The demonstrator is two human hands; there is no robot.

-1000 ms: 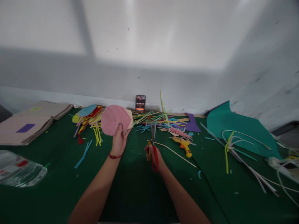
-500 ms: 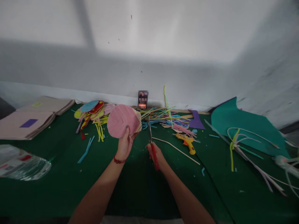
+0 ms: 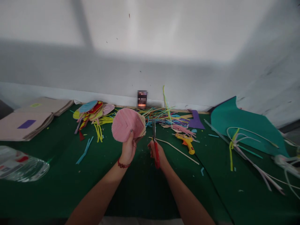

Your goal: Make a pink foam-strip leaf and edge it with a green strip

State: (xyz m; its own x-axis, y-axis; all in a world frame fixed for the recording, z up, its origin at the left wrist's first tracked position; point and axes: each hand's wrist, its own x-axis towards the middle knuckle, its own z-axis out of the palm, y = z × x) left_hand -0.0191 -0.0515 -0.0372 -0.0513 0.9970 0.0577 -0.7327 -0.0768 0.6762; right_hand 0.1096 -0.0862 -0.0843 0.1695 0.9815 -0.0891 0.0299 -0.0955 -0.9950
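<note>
My left hand (image 3: 128,151) grips a round pink foam piece (image 3: 127,128) from below and holds it upright over the green table (image 3: 58,184). A beige layer shows behind its right edge. Just to its right, my right hand (image 3: 156,152) is closed around red-handled scissors (image 3: 154,142), whose blades point up and away beside the pink piece. A red cord circles my left wrist.
A pile of coloured foam strips (image 3: 164,118) and cut shapes (image 3: 91,111) lies along the wall. A yellow glue gun (image 3: 186,142) sits right of the scissors. Teal foam sheet (image 3: 241,126) and white cords at right; cardboard sheets (image 3: 28,120) and a plastic bottle (image 3: 21,167) at left.
My left hand has carried the pink piece rightward, closer to the scissors. The right hand has stayed almost in place with the scissors.
</note>
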